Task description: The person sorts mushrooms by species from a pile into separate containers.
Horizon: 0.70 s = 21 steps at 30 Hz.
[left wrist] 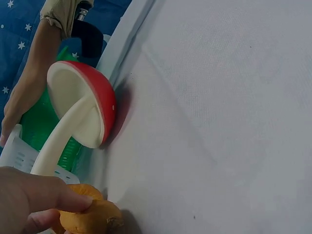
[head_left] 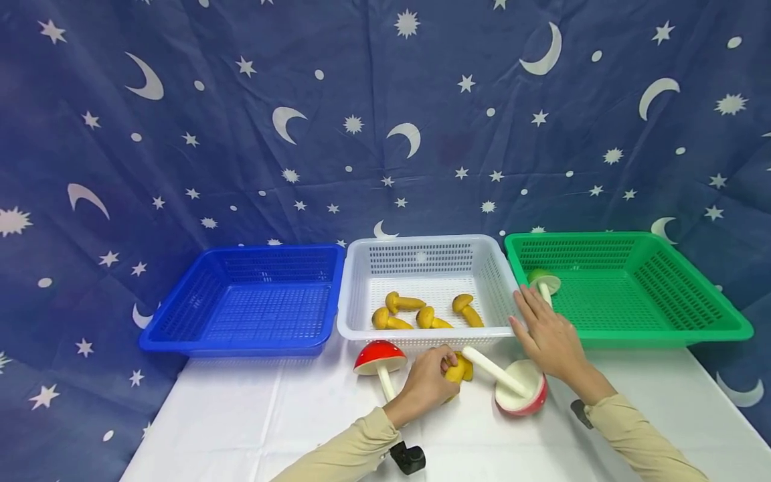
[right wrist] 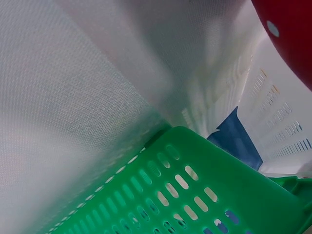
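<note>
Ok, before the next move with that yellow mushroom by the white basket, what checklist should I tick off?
1. Left hand grips the yellow mushroom: ok, fingers curl round it.
2. Right hand holds nothing: ok, fingers straight, by the green basket corner.
3. White basket has room: ok, four yellow mushrooms lie inside, bare floor shows.
4. Path clear: not ok, the tipped red mushroom has its stem beside the held one.
5. Upright red mushroom apart from the left hand: ok.
6. Blue basket contents: ok, nothing seen inside.

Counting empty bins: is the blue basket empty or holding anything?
Empty: the blue basket shows only its bare perforated floor in the head view.
</note>
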{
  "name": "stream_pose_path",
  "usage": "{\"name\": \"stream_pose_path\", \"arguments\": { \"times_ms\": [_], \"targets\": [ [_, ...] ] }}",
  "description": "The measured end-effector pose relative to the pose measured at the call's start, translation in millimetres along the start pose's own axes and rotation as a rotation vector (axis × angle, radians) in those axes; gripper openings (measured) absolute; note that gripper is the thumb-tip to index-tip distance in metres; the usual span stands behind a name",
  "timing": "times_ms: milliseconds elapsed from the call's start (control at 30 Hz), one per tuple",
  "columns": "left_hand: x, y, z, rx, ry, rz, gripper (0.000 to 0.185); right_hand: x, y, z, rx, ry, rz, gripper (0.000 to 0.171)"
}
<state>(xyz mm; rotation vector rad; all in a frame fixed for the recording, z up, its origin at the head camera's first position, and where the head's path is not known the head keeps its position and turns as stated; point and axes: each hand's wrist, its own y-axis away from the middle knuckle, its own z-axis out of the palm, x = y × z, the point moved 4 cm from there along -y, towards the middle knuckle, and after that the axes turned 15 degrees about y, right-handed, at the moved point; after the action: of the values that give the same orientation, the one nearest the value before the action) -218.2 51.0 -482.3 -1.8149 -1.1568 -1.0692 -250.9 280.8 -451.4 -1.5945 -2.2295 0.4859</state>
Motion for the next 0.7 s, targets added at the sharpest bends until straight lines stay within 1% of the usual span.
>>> {"name": "stream_pose_path", "arguments": {
  "times_ms": [267, 500, 700],
  "targets": [
    [6.0, 4.2, -13.7, 0.023, -0.072, 0.007, 0.032, 0, 2, 1, -0.004, -0.01, -0.001, 0.056],
    [19.3, 9.1, -23.4, 0.015, -0.066, 0.039, 0.031, 0, 1, 1, 0.009, -0.006, -0.005, 0.055],
    [33.1, 12.6, -29.7, -0.006, -0.048, 0.048, 0.033, 1, 1, 1, 0.007, -0.007, -0.004, 0.055]
  ]
}}
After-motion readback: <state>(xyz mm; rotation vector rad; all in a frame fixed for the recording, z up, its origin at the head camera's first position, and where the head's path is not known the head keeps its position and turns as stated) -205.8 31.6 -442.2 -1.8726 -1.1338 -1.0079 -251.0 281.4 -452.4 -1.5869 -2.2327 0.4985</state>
